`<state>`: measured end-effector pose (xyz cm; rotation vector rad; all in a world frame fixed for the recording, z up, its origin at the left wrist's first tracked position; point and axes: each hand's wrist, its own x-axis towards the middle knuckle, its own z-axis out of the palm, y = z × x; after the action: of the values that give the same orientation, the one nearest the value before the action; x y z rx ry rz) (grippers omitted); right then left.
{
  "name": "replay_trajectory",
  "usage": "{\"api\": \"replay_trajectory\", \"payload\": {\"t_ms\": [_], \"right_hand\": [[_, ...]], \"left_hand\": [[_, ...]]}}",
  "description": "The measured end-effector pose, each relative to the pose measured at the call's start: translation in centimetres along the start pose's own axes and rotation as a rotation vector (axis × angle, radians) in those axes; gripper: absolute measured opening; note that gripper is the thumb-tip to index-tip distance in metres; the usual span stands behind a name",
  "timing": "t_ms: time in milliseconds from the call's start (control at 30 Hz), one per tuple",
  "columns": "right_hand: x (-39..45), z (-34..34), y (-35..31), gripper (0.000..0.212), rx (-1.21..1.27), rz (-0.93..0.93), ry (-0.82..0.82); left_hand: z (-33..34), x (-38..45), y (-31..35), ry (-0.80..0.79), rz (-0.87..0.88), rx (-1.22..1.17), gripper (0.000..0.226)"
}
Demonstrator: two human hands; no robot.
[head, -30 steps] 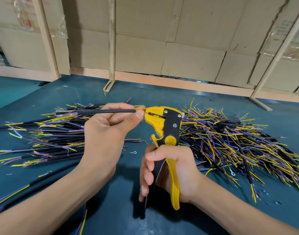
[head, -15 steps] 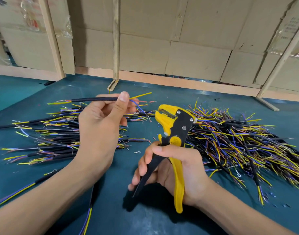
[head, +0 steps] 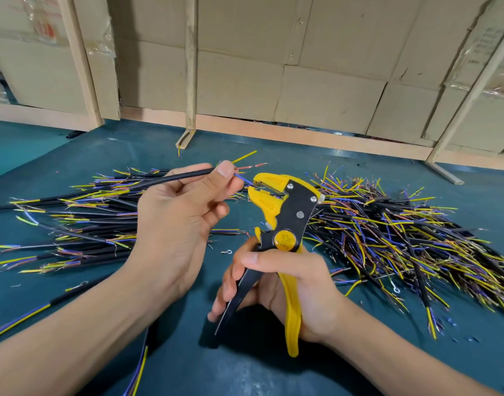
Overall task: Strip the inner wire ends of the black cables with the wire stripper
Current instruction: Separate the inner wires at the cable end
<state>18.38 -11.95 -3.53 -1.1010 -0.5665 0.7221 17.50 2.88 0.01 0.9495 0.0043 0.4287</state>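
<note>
Our left hand [head: 176, 224] pinches a smooth black cable [head: 170, 178] at its end; its blue wire [head: 243, 179] enters the stripper's [head: 285, 224] yellow plastic head. Our right hand [head: 290, 290] wraps the splayed handles. Round-sheathed cables [head: 387, 232] with frayed multicoloured ends heap the teal bench [head: 273, 375].

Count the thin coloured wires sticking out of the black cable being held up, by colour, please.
From the black cable pinched in the left hand:
yellow wire: 1
red wire: 1
blue wire: 1, its tip at the mouth of the wire stripper in the right hand
Total: 3
</note>
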Motion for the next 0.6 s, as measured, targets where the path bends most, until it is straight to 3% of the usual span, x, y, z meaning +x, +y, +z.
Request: {"api": "replay_trajectory", "payload": {"t_ms": [133,367,600], "right_hand": [[0.0,0.09,0.0,0.014,-0.008,0.012,0.004],[0.02,0.43,-0.06,0.015,0.034,0.029,0.059],[0.06,0.28,-0.08,0.015,0.041,0.015,0.034]], "left_hand": [[0.17,-0.45,-0.67,0.004,0.056,0.068,0.006],[0.18,-0.56,-0.95,0.033,0.153,0.158,0.025],[0.12,-0.38,-0.78,0.052,0.169,0.153,0.025]]}}
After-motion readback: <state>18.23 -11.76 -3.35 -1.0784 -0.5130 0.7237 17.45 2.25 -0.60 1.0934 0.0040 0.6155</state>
